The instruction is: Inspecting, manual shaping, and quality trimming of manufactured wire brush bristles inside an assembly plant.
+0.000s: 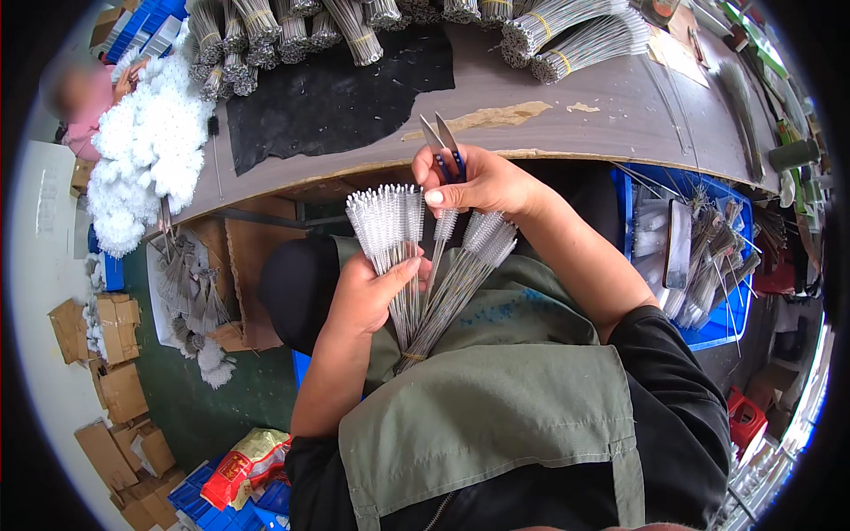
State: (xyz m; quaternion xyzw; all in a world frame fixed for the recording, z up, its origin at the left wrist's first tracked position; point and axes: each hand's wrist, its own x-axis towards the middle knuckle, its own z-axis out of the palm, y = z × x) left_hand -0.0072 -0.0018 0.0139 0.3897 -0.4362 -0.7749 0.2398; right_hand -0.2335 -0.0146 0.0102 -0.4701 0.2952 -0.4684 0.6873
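My left hand (372, 288) is closed round the thin wire stems of a bundle of small brushes (387, 221) with white bristles. The stems meet at a yellow band (413, 357) over my lap, and the bristle ends fan out in two clumps with a few brushes between. My right hand (487, 186) has a pair of thread snips (444, 149) in its fingers, blades pointing up and apart. Its thumb and fingers also touch the tips of the middle brushes (444, 226). Whether they pinch one is hard to make out.
Banded wire bundles (567, 40) line the table's far side, behind a black mat (328, 106). At right, a blue bin (735, 310) holds brushes and a phone (678, 245). White brushes (146, 146) heap at left, near another person (84, 111). Cardboard boxes (119, 389) stand lower left.
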